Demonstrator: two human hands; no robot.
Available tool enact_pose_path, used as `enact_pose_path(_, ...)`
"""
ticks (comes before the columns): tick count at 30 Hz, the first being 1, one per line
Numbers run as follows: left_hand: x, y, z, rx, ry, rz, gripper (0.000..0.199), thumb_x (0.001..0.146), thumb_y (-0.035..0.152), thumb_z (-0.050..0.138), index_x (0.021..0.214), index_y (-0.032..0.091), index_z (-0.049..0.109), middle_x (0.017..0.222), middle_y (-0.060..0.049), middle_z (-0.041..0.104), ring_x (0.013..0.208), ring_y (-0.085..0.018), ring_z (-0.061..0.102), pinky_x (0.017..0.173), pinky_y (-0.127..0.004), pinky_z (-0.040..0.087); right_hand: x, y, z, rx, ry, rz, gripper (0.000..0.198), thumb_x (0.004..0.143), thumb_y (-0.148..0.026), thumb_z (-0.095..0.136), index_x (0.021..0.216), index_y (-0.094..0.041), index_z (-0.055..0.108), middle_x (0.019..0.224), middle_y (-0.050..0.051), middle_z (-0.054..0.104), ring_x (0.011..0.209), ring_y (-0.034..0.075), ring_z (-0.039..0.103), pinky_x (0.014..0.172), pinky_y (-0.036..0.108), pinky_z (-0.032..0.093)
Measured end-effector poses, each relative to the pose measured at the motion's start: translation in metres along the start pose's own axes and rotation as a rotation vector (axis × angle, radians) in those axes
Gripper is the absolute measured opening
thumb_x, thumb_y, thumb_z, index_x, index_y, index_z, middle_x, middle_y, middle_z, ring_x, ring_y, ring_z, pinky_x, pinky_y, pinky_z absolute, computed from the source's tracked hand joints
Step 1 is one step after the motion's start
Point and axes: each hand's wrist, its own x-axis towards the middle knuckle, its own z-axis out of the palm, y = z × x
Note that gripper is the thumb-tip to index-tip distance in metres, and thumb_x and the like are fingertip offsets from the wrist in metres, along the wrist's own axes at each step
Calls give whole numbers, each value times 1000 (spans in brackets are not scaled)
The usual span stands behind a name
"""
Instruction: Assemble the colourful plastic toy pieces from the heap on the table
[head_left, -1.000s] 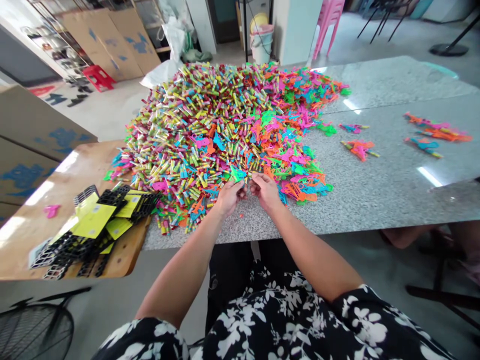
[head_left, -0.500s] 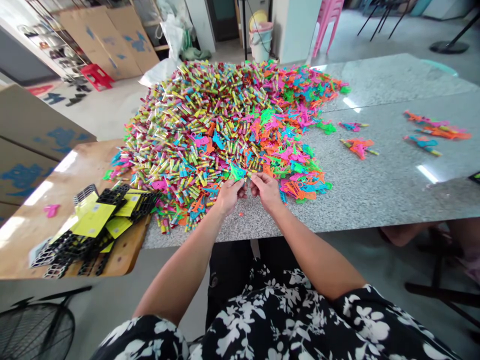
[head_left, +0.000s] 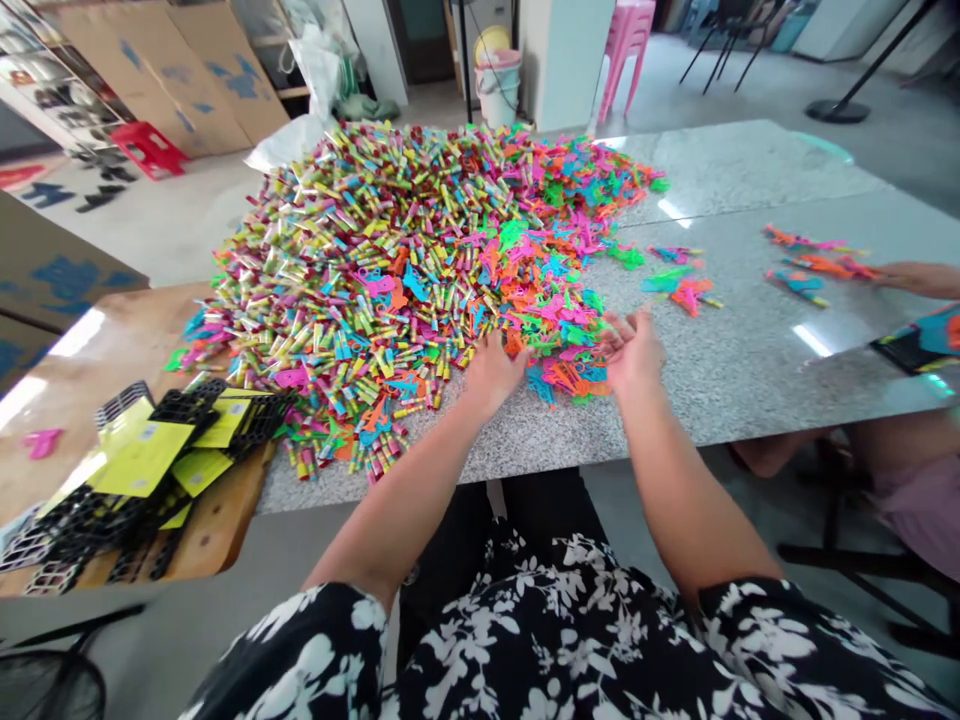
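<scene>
Left hand (head_left: 495, 378): at edge of tubes (head_left: 352, 345), grip unclear. Right hand (head_left: 636, 358): apart from it, loosely spread. Toys (head_left: 566, 375), between hands: plastic-looking, likely light, springy, slick; pinch by the body. Tubes likely light, stiff; hold mid-length.

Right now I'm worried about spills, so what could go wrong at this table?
First, the heap of tubes and plastic pieces spreads close to the near edge of the stone table; a nudge from the left hand at its front might send some to the floor. Second, the black mesh pieces and yellow cards lie in a jumble near the front edge of the wooden table and could slip off.
</scene>
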Motion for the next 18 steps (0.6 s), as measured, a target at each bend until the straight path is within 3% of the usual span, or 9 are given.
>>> enact_pose_path(3, 15, 11, 27, 25, -26, -22, 89, 64, 33, 102, 140, 17, 59, 157, -29, 51, 152, -54, 42, 122, -56, 32, -7, -2, 1, 3, -96, 58, 34, 96, -57, 64, 102, -23, 65, 95, 5, 78, 53, 11, 61, 45, 23, 48)
enact_pose_path(7, 24, 6, 33, 50, -97, -27, 81, 68, 23, 97, 139, 19, 59, 159, -27, 50, 154, -51, 41, 123, -52, 33, -36, 10, 13, -60, -190, 72, 31, 89, -51, 73, 96, -21, 67, 83, 2, 76, 49, 10, 58, 43, 22, 46)
enact_pose_path(11, 24, -7, 0, -62, -60, 2, 49, 68, 22, 95, 111, 24, 72, 128, -16, 73, 147, -44, 52, 110, -41, 46, -50, 20, 20, -150, -254, 44, 27, 89, -47, 73, 91, -21, 69, 80, 2, 75, 49, 11, 57, 43, 23, 45)
enact_pose_path(14, 22, -20, -37, -139, -59, -61, 19, 81, 23, 86, 95, 23, 73, 95, -10, 77, 122, -36, 70, 92, -34, 54, -54, 27, 30, -255, -317, -35, 22, 93, -44, 68, 91, -22, 71, 79, 2, 75, 51, 14, 59, 46, 26, 47)
enact_pose_path(16, 19, -30, -61, -315, -127, -162, 8, 89, 27, 77, 95, 21, 74, 89, -8, 78, 99, -30, 77, 76, -31, 56, -54, 33, 43, -414, -410, -111, 19, 98, -38, 64, 94, -22, 73, 81, 3, 76, 55, 16, 63, 53, 29, 51)
enact_pose_path(18, 14, -40, -84, -528, -195, -278, 15, 94, 30, 70, 102, 19, 75, 92, -9, 80, 87, -27, 79, 67, -31, 58, -53, 37, 62, -657, -518, -214, 19, 100, -29, 59, 98, -21, 76, 88, 6, 79, 69, 21, 71, 69, 32, 58)
